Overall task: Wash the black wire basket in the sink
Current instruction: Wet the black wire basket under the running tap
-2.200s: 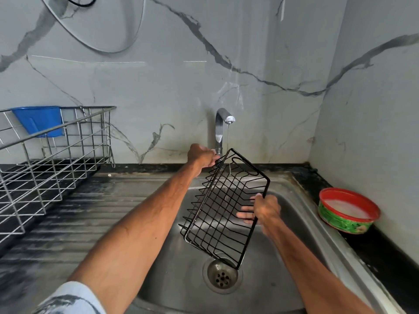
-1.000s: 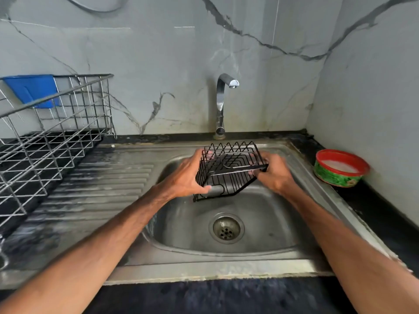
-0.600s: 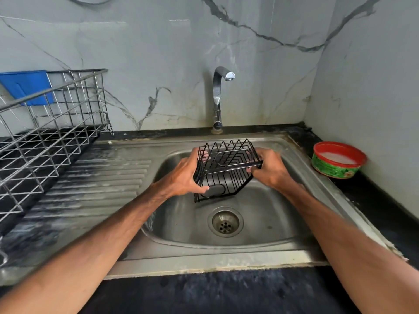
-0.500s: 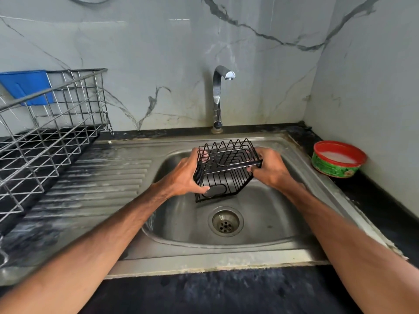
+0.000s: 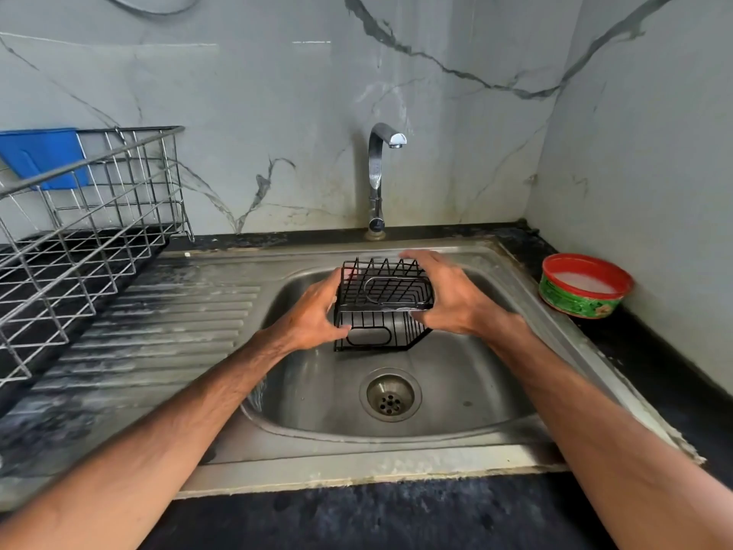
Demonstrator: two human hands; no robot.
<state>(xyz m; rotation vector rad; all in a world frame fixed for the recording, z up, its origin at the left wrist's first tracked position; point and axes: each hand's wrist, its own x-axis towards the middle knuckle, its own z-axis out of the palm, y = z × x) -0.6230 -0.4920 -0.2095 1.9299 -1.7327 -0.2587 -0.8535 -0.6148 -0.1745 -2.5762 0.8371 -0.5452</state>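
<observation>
The black wire basket (image 5: 380, 307) hangs over the back half of the steel sink (image 5: 317, 426), roughly upright with its open top facing up. My left hand (image 5: 313, 315) grips its left side, thumb curled under the front wires. On the right, my right hand (image 5: 444, 295) wraps the basket's end, fingers over the top rim and thumb at the front edge. The chrome tap (image 5: 377, 172) stands behind the basket; no water shows at its spout. The drain (image 5: 390, 395) lies below and in front of the basket.
A steel wire dish rack (image 5: 79, 248) with a blue plastic piece (image 5: 43, 154) stands on the left, beside the ribbed drainboard (image 5: 158, 331). A red-rimmed green tub (image 5: 585, 285) of white soap sits on the black counter at right. Marble walls close the back and right.
The basket came down from under the tap, where it was tilted on edge, and is now held level between both hands. My right hand shifted its fingers up over the top rim.
</observation>
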